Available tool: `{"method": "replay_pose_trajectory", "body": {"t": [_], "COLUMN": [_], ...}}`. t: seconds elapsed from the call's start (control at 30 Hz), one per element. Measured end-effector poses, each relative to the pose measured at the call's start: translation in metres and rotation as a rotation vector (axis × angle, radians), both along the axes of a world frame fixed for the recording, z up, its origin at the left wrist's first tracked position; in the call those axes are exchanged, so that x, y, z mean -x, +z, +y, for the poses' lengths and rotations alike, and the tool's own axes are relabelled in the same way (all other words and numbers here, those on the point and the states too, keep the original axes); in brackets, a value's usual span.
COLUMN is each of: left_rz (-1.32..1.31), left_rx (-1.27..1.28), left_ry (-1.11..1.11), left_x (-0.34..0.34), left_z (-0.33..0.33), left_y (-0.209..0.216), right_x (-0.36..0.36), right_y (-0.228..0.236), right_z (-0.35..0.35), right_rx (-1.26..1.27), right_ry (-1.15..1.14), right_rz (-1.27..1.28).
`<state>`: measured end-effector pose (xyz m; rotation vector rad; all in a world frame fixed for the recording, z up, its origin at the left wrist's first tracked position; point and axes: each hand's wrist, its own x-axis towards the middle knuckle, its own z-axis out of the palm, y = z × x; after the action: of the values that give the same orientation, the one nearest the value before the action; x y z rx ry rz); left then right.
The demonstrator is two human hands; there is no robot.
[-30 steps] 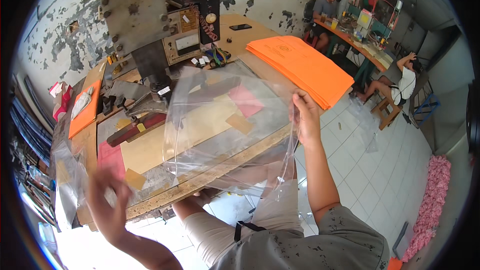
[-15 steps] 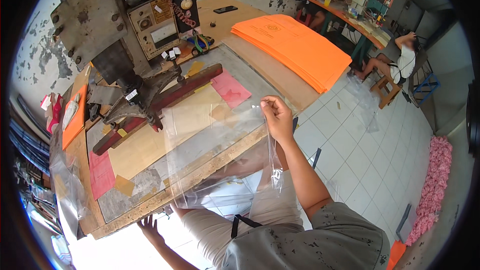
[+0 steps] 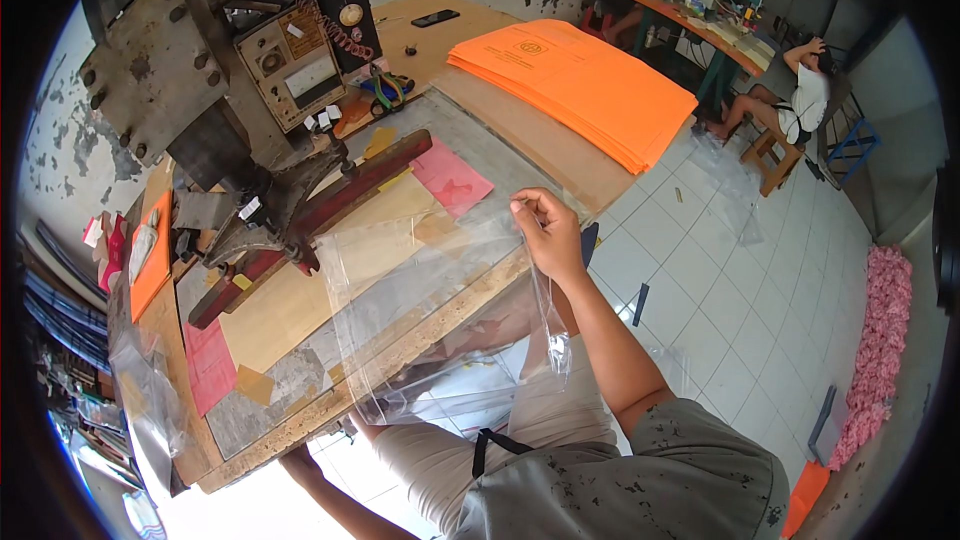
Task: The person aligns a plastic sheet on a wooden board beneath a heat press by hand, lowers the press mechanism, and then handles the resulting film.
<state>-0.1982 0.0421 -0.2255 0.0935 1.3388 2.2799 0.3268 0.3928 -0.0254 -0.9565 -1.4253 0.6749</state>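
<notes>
My right hand [image 3: 550, 230] is closed, pinching the upper right corner of a clear plastic sheet [image 3: 385, 270]. The sheet spreads over the front edge of the table and hangs down over my lap. Just behind it, the dark red bar [image 3: 370, 183] of a press machine stands above a tan sheet [image 3: 270, 310] with pink pieces [image 3: 455, 180] at its ends. My left hand [image 3: 296, 458] is low by the table's front edge, mostly hidden beneath it, so its fingers do not show.
A stack of orange printed sheets [image 3: 580, 90] lies on the far right of the table. Behind the machine are a control box [image 3: 290, 65], pliers [image 3: 388, 90] and a phone [image 3: 435, 18]. Crumpled clear plastic [image 3: 145, 400] hangs at the left edge. Two people sit beyond, near another bench [image 3: 690, 25].
My left hand, earlier showing with spread fingers below the table, has gone up under its edge. The right hand keeps its pinch on the sheet. The view has shifted slightly.
</notes>
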Motion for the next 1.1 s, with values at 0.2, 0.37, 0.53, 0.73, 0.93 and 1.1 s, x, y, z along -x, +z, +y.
{"method": "replay_pose_trajectory", "body": {"t": [0.2,0.37,0.53,0.73,0.93,1.1], "left_rz": [0.454,0.879,0.915,0.921,0.75,1.014], "left_rx": [0.594,0.915,0.992,0.96,0.681,0.52], "left_ry": [0.069,0.298,0.269,0.332,0.378,0.252], "left_x": [0.009,-0.018,-0.003,-0.061,-0.161,-0.224], "left_z": [-0.003,0.016,-0.002,0.011,0.002,-0.001], "left_y": [-0.014,-0.006,-0.014,0.022,0.081,0.122], "right_x": [0.002,-0.002,0.002,-0.003,-0.015,-0.013], "right_y": [-0.003,-0.004,0.002,0.0,0.014,0.025], "right_z": [0.001,0.002,-0.001,-0.005,-0.045,-0.116], "right_rx": [-0.022,-0.019,-0.009,-0.014,0.167,0.035], "right_ry": [-0.036,-0.045,-0.011,0.045,0.26,0.351], "right_rz": [-0.018,-0.012,-0.021,0.018,0.275,0.119]}}
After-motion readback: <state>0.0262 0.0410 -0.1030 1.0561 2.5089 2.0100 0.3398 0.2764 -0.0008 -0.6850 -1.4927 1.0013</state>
